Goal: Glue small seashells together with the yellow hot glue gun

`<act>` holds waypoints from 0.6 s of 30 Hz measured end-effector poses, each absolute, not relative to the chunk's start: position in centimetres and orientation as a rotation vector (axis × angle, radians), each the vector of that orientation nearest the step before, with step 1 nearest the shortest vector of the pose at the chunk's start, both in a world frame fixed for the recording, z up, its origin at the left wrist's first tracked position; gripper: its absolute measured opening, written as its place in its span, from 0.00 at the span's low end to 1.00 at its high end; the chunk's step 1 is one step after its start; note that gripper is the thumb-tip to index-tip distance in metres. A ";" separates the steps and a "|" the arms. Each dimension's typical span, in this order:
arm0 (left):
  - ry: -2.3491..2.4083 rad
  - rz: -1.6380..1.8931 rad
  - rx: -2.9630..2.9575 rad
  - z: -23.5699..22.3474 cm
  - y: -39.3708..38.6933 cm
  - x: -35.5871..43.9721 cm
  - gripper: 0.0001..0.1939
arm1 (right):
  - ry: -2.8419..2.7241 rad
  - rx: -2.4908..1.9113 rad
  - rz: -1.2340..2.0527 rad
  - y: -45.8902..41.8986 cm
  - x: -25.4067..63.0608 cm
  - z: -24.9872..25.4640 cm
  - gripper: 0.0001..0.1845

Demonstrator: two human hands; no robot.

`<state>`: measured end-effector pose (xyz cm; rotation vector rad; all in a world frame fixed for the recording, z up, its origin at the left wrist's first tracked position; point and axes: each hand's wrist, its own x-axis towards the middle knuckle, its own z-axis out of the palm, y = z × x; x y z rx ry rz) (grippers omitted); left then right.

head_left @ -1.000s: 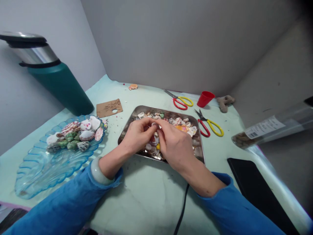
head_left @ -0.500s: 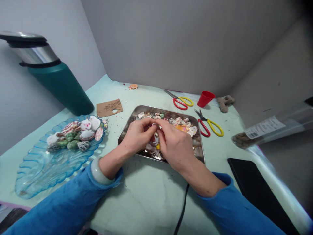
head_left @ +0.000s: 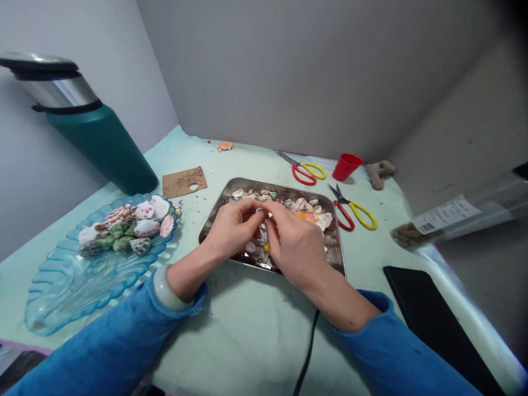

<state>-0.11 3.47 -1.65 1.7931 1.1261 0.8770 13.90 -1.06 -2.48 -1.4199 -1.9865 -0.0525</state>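
Over a metal tray [head_left: 341, 258] of small seashells, my left hand [head_left: 231, 225] and my right hand [head_left: 299, 242] meet with fingertips pinched together. Between the fingertips is something small and pale, mostly hidden, that I cannot make out. Below and behind the hands lie white, brown and spotted shells [head_left: 303, 204], an orange piece [head_left: 307, 216] and a bit of yellow [head_left: 267, 246]. To the left, a blue clear scalloped dish [head_left: 91, 280] bears scallop shells [head_left: 147, 227] and green and grey snail shells [head_left: 122, 244].
A teal bottle [head_left: 107, 148] stands at the left, near a brown card [head_left: 184, 182]. Two pairs of scissors [head_left: 305, 169], a red cup [head_left: 347, 166] and a driftwood-like piece [head_left: 378, 174] lie behind and right. A clear tube [head_left: 449, 214] and black phone-like slab [head_left: 433, 319] are far right.
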 end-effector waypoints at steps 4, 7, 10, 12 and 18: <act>1.124 0.884 1.807 -1.6 3.5 -0.1 0.11 | -1.985 -1.421 -0.030 -1.1 13.8 -2.4 0.18; 1.119 0.884 1.801 -1.6 3.4 -0.1 0.11 | -1.987 -1.423 -0.013 -1.1 13.8 -2.3 0.19; 1.118 0.885 1.796 -1.6 3.4 -0.2 0.11 | -1.997 -1.425 -0.009 -1.1 13.8 -2.4 0.19; 1.121 0.886 1.800 -1.6 3.4 -0.2 0.11 | -1.998 -1.425 -0.018 -1.1 13.9 -2.4 0.19; 1.123 0.871 1.794 -1.5 3.4 -0.1 0.11 | -1.996 -1.430 -0.039 -1.2 13.9 -2.3 0.18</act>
